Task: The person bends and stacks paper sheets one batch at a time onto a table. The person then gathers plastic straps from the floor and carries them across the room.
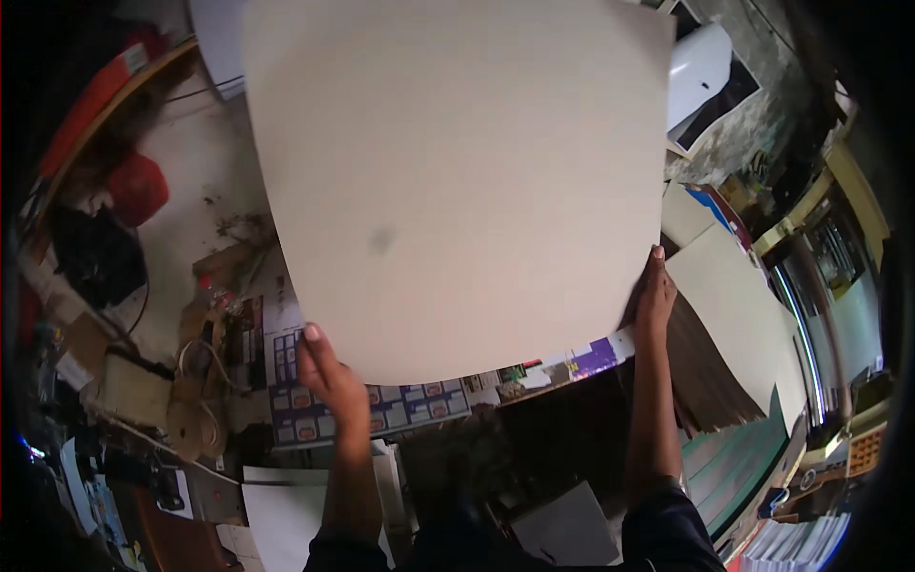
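1 big, flat, cream card sheet (467, 181): up over purple-and-white printed paper (416, 410) | left hand (332, 378): grips the sheet's lower left edge | right hand (655, 297): grips the sheet's right edge | right of the sheet: 1 pile of cream card sheets (739, 319) | left of the sheet: 1 rounded red thing (139, 189)

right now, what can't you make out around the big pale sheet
Head view:
Large pale flat sheet: far edge mostly cut off by picture's top.
Bare left hand, bare right hand: fingertips beneath, hidden by the sheet.
Purple-and-white printed paper: partly hidden by the sheet.
Small grey smudge: too blurred to identify.
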